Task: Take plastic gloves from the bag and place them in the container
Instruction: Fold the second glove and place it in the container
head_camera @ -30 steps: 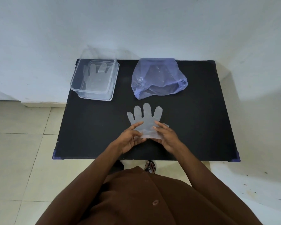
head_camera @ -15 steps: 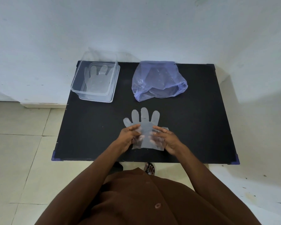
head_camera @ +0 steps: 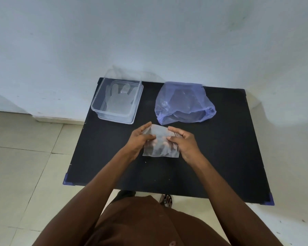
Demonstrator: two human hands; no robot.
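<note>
Both hands pinch folded glove — lifted

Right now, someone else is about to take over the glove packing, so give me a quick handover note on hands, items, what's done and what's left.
Left hand and right hand: both pinch the same clear plastic glove, folded over itself and held just above the black table.
Container: open, back left of the table, with at least one glove lying flat inside.
Blue bag: back centre, mouth facing the person; whether more gloves remain inside cannot be told.
Done: one glove in, a second out of the bag.
Left: put the held glove into the container, then check the bag for more.
</note>
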